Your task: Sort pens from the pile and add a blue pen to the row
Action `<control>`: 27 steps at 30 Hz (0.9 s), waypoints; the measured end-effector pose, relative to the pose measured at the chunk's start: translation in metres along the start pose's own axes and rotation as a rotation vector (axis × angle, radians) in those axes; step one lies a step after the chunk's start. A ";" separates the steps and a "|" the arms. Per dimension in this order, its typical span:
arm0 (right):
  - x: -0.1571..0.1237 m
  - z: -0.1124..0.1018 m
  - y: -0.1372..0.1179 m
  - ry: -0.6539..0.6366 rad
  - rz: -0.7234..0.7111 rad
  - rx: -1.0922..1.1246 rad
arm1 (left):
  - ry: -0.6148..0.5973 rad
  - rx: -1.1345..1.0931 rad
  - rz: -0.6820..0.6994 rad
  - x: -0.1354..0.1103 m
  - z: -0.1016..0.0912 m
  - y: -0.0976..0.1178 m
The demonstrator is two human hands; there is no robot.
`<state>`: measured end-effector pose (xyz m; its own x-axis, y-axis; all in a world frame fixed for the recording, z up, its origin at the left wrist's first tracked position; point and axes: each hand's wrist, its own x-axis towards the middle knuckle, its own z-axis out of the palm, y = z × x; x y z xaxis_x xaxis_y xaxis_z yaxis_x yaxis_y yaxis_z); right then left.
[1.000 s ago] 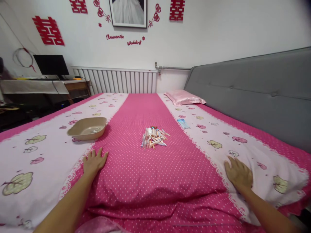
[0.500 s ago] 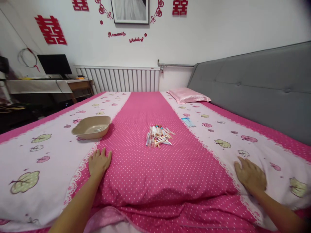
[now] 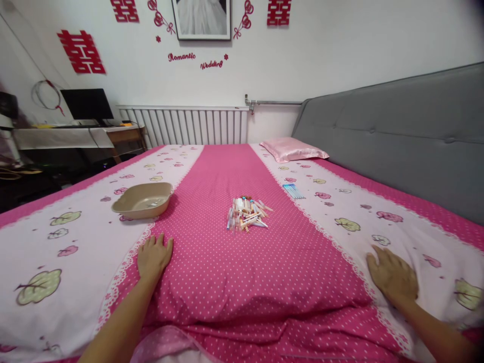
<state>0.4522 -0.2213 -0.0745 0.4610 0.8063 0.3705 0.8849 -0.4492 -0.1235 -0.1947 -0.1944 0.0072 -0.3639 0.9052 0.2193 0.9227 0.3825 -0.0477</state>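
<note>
My left hand (image 3: 154, 256) lies flat on the pink dotted bedspread (image 3: 242, 267), fingers apart, holding nothing. Just beyond it stands a tan plastic basin (image 3: 130, 207) with a few small pale items at its bottom. My right hand (image 3: 393, 275) rests open on the pale printed strip at the right, also with nothing in it. Between the hands and farther off is a loose pile of pens (image 3: 247, 214) in mixed colours, too jumbled to tell each one apart. To the right of the pile, several blue-and-white pens (image 3: 293, 191) lie side by side in a row.
A pink pillow (image 3: 293, 149) lies at the far right by the grey headboard (image 3: 397, 131). Along the back wall runs a white radiator (image 3: 185, 125). A desk (image 3: 126, 135) with a monitor (image 3: 86, 104) stands at the far left.
The view has tilted up very slightly. Both hands, the basin and the pens stay where they were.
</note>
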 end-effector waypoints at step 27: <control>-0.002 -0.004 -0.003 0.050 -0.021 0.023 | -0.001 0.011 0.006 -0.001 -0.004 0.001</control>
<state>0.4484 -0.2231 -0.0715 0.4393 0.7949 0.4185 0.8957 -0.4232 -0.1364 -0.1925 -0.1961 0.0111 -0.3584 0.9077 0.2181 0.9235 0.3789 -0.0595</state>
